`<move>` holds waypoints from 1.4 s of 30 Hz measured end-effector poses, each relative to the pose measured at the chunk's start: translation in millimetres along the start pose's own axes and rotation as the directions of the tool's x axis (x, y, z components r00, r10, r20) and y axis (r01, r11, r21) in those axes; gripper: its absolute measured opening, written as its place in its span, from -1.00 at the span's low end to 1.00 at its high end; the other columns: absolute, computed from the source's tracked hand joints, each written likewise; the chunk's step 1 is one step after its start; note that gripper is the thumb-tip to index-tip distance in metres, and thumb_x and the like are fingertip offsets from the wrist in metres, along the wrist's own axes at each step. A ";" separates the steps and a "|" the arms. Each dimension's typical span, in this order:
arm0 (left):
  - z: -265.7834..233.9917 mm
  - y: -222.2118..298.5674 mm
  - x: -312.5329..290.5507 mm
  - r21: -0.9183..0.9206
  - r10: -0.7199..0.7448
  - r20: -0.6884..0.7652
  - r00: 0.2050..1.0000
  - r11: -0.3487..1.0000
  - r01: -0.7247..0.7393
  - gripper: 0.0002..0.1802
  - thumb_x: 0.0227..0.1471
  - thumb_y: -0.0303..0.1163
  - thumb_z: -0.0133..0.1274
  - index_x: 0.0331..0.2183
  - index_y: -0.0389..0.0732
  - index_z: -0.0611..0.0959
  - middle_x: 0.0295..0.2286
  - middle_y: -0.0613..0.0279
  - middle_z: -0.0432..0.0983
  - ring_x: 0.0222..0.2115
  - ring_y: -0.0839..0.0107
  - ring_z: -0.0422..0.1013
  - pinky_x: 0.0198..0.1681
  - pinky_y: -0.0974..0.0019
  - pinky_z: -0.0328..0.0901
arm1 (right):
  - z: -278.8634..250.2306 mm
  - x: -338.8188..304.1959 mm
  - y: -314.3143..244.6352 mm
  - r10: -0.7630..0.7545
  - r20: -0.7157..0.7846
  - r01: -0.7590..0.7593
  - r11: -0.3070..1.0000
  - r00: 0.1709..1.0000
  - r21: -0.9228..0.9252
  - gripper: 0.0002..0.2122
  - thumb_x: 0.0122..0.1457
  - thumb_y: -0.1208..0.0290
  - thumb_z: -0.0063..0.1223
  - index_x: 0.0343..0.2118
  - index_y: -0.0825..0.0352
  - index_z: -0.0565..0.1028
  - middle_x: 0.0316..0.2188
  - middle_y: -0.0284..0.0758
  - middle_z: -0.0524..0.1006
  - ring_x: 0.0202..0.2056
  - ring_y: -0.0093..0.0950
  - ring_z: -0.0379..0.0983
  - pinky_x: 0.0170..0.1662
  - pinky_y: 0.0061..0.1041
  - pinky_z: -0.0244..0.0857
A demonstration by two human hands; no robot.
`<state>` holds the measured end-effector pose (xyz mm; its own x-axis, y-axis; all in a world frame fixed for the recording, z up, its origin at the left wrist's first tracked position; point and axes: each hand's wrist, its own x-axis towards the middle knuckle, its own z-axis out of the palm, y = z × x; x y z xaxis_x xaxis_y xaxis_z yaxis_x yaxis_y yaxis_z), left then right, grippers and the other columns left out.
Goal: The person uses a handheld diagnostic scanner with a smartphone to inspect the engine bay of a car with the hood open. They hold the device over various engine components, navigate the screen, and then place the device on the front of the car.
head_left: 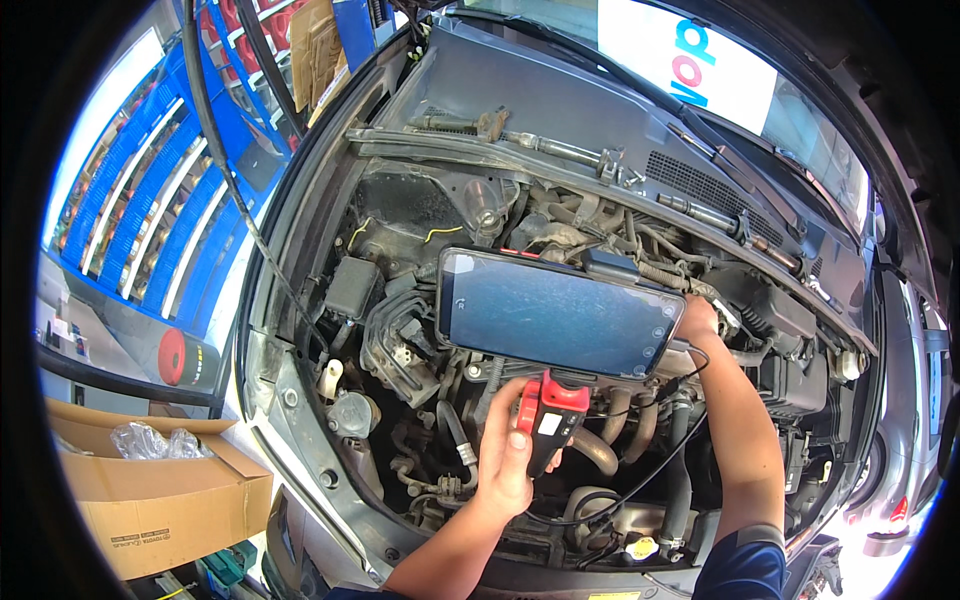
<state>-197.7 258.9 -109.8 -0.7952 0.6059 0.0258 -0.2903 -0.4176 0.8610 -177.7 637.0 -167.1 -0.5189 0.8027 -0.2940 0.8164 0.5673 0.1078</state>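
Observation:
My left hand [507, 455] is wrapped round the red and black handle [553, 425] of what looks like a handheld inspection camera. A phone [555, 310] is mounted on top, its screen a plain bluish dark picture with icons at its edges. My right hand [698, 318] reaches into the engine bay just beyond the phone's right end; its fingers are hidden there. From a plug at the phone's right end, a thin black cable [706, 375] loops down past my right forearm. Below and around the phone lies the car's engine [620, 425], with bent metal pipes and hoses.
The raised hood's prop rod [255, 235] slants down on the left. Beside the fender stand an open cardboard box [175, 490] with clear plastic in it and blue parts racks [150, 215]. A yellow-topped cap [641, 548] sits near the front edge; another car [893, 440] is at right.

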 end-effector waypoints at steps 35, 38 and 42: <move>-0.3 2.4 -0.3 -0.037 -0.039 -0.014 0.999 0.999 0.038 0.04 0.11 0.36 -0.04 0.25 -0.29 0.14 -0.43 -0.06 0.53 -0.60 0.42 0.44 -0.55 0.40 0.36 | -4.2 -4.6 -0.5 -0.013 -0.008 0.013 1.000 1.000 0.008 -0.73 0.14 0.42 0.10 -0.12 0.38 0.63 -0.04 -0.06 0.60 0.02 -0.21 0.56 0.07 -0.35 0.45; -0.3 -1.0 -2.7 0.006 -0.008 -0.031 0.999 1.000 0.008 -0.01 0.12 0.38 -0.05 0.19 -0.29 0.18 -0.44 -0.03 0.51 -0.60 0.43 0.41 -0.55 0.40 0.34 | -6.0 -6.1 -0.6 -0.024 -0.010 0.024 1.000 1.000 -0.012 -0.73 0.14 0.42 0.09 -0.12 0.38 0.63 -0.04 -0.06 0.60 0.02 -0.21 0.56 0.07 -0.35 0.45; 0.1 -2.0 -1.9 0.029 0.044 -0.036 0.998 0.999 -0.043 -0.04 0.12 0.40 -0.08 0.13 -0.29 0.19 -0.45 -0.01 0.50 -0.61 0.44 0.39 -0.56 0.39 0.32 | -9.0 -7.7 -2.8 -0.021 -0.001 0.021 0.999 1.000 -0.034 -0.73 0.15 0.42 0.09 -0.11 0.38 0.62 -0.04 -0.06 0.60 0.02 -0.21 0.56 0.06 -0.35 0.46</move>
<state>-195.5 258.7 -111.6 -0.8256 0.5624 0.0451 -0.2405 -0.4232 0.8735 -178.3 630.9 -156.5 -0.5358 0.7909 -0.2956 0.7964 0.5897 0.1341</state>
